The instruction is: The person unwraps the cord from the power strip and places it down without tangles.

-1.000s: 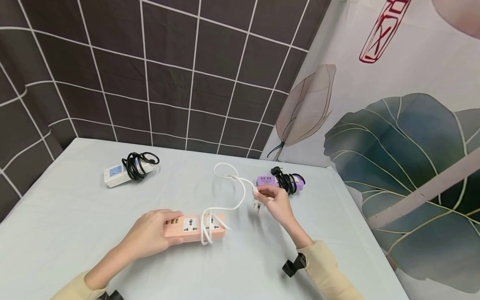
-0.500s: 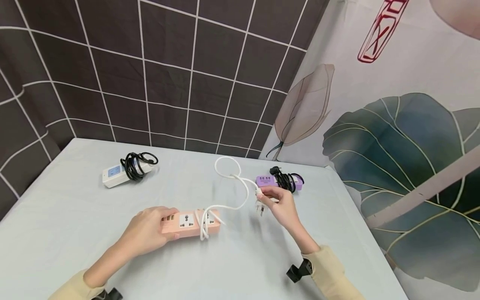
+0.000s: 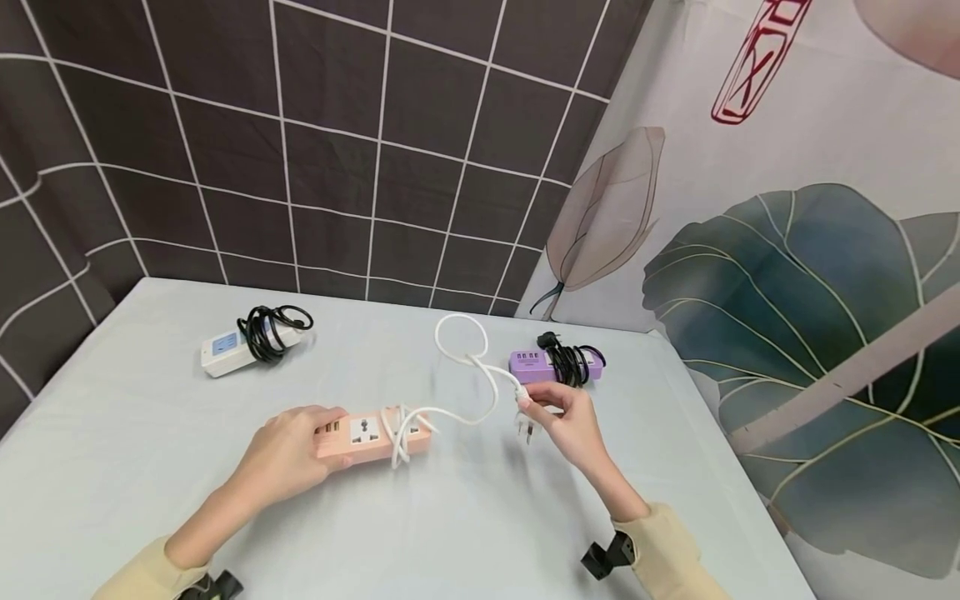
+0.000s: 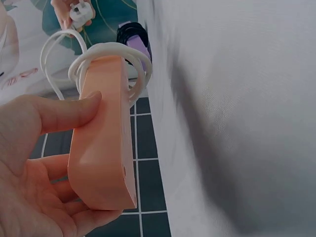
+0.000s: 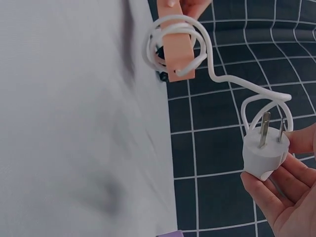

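Note:
My left hand [image 3: 288,454] grips one end of a peach-coloured power strip [image 3: 367,452], thumb on one side and fingers on the other. White cord [image 3: 491,392] is wound loosely round the strip's far end, then runs in a curling loop to the right. At its end is a white plug [image 5: 265,153], pinched between thumb and fingers of my right hand [image 3: 570,423]. Bare metal prongs stick out of the plug in the right wrist view. In the left wrist view the strip [image 4: 103,143] is held off the white surface, which shows its shadow.
A white power strip [image 3: 225,353] with black cord bundled on it lies at the back left of the white table [image 3: 420,533]. Behind my right hand lies a purple power strip [image 3: 531,365], also wrapped in black cord. Dark gridded cloth [image 3: 330,167] hangs behind the table.
My left hand and the peach strip have shifted slightly up and left in the head view. My right hand with the plug has moved a little right and down, drawing the two apart.

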Motion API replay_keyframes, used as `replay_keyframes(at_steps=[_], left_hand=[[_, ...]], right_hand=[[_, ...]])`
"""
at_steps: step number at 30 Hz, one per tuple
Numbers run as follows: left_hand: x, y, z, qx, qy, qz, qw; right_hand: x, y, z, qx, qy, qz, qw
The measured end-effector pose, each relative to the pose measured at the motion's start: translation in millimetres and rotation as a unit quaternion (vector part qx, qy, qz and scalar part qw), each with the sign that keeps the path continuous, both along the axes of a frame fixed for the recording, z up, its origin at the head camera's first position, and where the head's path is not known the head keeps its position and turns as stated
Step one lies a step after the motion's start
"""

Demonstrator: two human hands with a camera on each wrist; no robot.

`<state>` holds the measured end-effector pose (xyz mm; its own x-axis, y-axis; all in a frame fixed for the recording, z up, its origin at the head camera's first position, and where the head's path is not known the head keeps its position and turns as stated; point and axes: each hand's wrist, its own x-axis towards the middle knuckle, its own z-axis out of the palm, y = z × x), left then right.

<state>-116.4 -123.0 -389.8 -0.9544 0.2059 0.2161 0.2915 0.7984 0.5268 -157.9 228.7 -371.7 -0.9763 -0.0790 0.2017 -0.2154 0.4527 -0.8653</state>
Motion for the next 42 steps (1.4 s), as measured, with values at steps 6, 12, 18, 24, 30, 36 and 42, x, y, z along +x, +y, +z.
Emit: replay_keyframes(at_steps=[6, 12, 18, 24, 30, 36, 42], left_hand=[[-2.6, -2.1, 0.5, -0.002, 0.003, 0.007, 1.0], [-5.8, -4.7, -0.2, -0.001, 0.01, 0.014, 0.9999], [-8.5, -7.7, -1.8, 0.001, 0.008, 0.023, 0.9997], [-10.6, -11.1, -2.7, 0.005, 0.007, 0.032, 0.9995], [-12.3, -14.0, -2.1, 0.008, 0.003, 0.042, 0.9991], [-13.5, -14.6, -2.3, 0.008, 0.008, 0.051, 0.9986], [-13.6, -14.9, -2.0, 0.02, 0.013, 0.055, 0.9982]], right_hand=[[5.6, 1.9, -0.7, -0.004, 0.001, 0.003, 1.0], [9.9, 5.5, -2.2, -0.002, 0.002, 0.005, 1.0], [16.1, 8.6, -3.9, -0.004, -0.007, 0.008, 0.9999], [20.2, 12.3, -8.0, 0.001, -0.014, 0.005, 0.9999], [22.8, 17.6, -14.8, 0.015, -0.02, -0.006, 0.9997], [25.4, 19.7, -20.6, 0.019, -0.025, -0.005, 0.9995], [29.4, 19.5, -25.3, 0.022, -0.026, -0.002, 0.9994]])
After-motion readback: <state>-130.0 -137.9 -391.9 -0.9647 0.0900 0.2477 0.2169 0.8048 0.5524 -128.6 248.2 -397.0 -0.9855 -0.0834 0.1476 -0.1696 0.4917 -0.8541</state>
